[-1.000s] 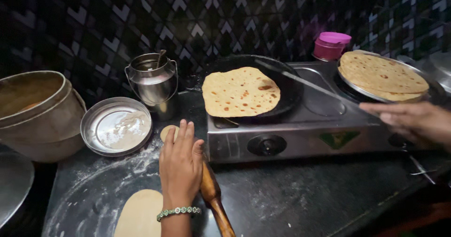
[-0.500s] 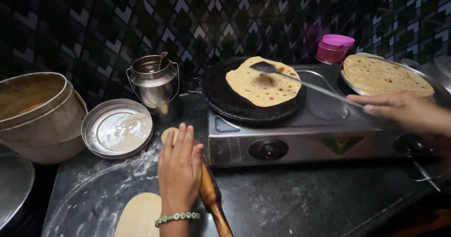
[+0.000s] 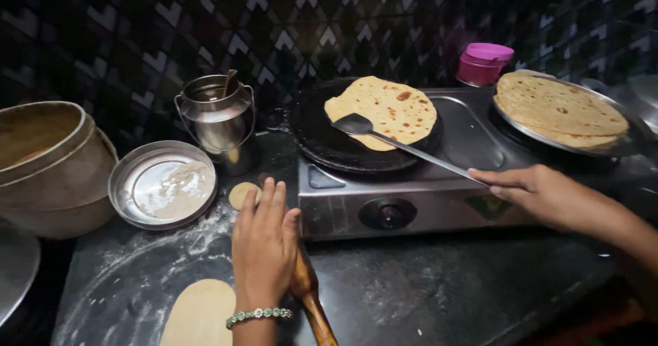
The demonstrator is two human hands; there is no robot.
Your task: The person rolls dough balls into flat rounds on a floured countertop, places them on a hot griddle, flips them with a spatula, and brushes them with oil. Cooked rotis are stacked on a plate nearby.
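A long-handled steel spatula (image 3: 404, 145) slants across the stove, its flat blade slid under the near edge of a round, brown-spotted flatbread (image 3: 384, 109) lying on a black round griddle pan (image 3: 322, 140). A wooden rolling pin (image 3: 312, 294) lies on the flour-dusted dark tabletop (image 3: 425, 298), its handle pointing toward the camera, beside a pale rolled-out disc of raw dough (image 3: 200, 313).

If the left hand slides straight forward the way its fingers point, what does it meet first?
Most likely the small dough ball, just beyond the left hand fingertips. Behind it stands the steel milk can. Depth is hard to judge.
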